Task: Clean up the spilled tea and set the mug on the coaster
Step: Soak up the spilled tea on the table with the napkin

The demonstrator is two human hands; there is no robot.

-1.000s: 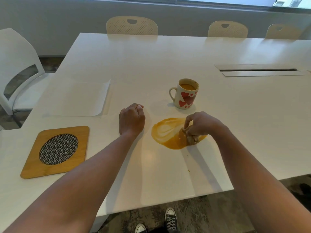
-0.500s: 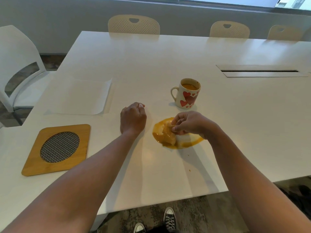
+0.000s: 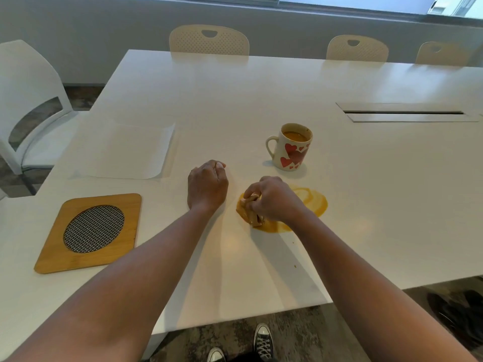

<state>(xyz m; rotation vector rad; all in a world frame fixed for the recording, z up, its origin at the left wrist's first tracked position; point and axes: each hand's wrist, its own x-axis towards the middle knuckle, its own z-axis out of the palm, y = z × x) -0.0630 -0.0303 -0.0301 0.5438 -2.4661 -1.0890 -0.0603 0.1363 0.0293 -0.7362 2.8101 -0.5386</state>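
Right hand (image 3: 274,199): fingers closed around a soaked wad of paper (image 3: 251,212), pressed on the near-left edge of the spill (image 3: 311,202).
Left hand (image 3: 207,185): loose fist, holding nothing, resting on the table (image 3: 366,205) just left of the spill.
Mug (image 3: 291,147): upright, tea inside, just beyond the spill.
Coaster (image 3: 90,232): bare, well left of the spill.
Progress: wiping underway; most of the puddle remains, and the mug is not yet on the coaster.

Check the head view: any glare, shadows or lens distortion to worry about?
Head view: wide-angle bending at the table edges; soft glare patches on the tabletop near the spilled tea; faint arm shadows; mug and coaster sharp, no motion blur.
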